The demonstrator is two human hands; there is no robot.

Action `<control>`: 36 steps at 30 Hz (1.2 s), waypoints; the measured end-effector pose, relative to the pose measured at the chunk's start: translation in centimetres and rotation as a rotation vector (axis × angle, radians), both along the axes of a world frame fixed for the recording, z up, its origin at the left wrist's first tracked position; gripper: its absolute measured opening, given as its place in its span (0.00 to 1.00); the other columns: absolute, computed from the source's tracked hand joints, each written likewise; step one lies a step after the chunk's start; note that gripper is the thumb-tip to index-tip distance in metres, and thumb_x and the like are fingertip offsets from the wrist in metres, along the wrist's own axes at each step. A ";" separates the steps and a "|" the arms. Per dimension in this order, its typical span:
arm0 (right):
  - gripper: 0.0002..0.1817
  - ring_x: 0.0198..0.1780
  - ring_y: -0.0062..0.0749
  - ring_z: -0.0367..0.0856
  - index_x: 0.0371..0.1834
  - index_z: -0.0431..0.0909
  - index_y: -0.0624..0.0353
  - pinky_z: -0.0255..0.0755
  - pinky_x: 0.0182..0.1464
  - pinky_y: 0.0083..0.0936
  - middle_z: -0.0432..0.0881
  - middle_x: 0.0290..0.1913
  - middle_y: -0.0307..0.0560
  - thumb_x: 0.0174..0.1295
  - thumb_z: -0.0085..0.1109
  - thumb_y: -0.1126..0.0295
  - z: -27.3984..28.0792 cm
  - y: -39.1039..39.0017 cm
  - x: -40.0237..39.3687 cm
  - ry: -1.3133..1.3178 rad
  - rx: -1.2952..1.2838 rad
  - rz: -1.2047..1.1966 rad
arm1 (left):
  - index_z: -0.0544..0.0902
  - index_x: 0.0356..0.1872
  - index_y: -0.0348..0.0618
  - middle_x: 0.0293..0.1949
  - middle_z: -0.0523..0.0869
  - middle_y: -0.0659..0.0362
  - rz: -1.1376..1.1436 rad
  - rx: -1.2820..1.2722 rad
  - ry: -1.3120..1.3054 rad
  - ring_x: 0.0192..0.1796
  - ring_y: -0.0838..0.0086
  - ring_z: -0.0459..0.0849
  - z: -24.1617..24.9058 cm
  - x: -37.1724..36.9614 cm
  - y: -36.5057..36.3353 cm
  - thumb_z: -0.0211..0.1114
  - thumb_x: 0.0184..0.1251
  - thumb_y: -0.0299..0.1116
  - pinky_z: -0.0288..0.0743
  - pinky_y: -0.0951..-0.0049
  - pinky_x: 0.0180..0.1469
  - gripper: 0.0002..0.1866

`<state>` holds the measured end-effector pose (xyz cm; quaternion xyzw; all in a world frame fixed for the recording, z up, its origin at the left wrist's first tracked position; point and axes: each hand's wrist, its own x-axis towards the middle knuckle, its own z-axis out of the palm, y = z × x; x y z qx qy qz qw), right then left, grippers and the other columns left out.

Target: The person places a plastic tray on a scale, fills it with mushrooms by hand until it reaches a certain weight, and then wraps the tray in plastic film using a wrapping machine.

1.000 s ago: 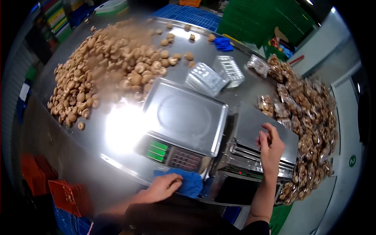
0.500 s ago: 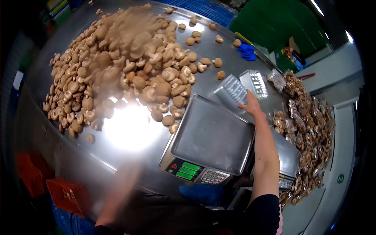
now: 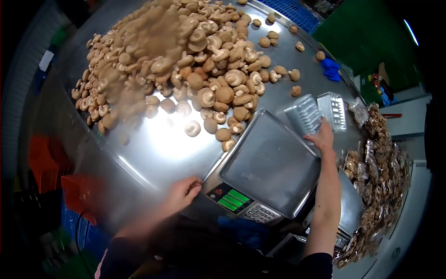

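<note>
My right hand (image 3: 321,136) reaches past the scale's far right corner, thumb and fingers around the near end of a clear plastic tray (image 3: 304,115). A second stack of clear trays (image 3: 332,110) lies just beyond, by my fingertips. My left hand (image 3: 185,190) is beside the scale's near left corner, fingers curled in and nothing visible in them. Between my arms stands a weighing scale (image 3: 272,162) with a bare metal pan and a lit green display (image 3: 233,199). A large heap of shiitake mushrooms (image 3: 200,60) lies beyond, partly blurred.
The metal table (image 3: 153,169) carries several stray mushrooms and a blue glove-like item (image 3: 331,69). Many packed mushroom trays (image 3: 385,186) are piled at right, by a second scale (image 3: 350,202). Red crates (image 3: 79,195) stand low at left.
My left hand has come up and right to the scale's corner, out of its earlier blur. My right hand stays at the clear tray. The whole view has shifted.
</note>
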<state>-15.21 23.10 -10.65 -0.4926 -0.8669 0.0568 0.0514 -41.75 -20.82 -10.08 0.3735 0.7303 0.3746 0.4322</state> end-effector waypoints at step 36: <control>0.30 0.17 0.30 0.76 0.71 0.46 0.69 0.67 0.13 0.22 0.79 0.43 0.62 0.65 0.39 0.81 -8.2 -32.7 -25.3 0.979 -1.206 -0.617 | 0.69 0.48 0.25 0.38 0.84 0.38 0.687 -0.056 -0.721 0.15 0.70 0.78 -7.9 -15.9 2.8 0.46 0.69 0.21 0.72 0.75 0.13 0.11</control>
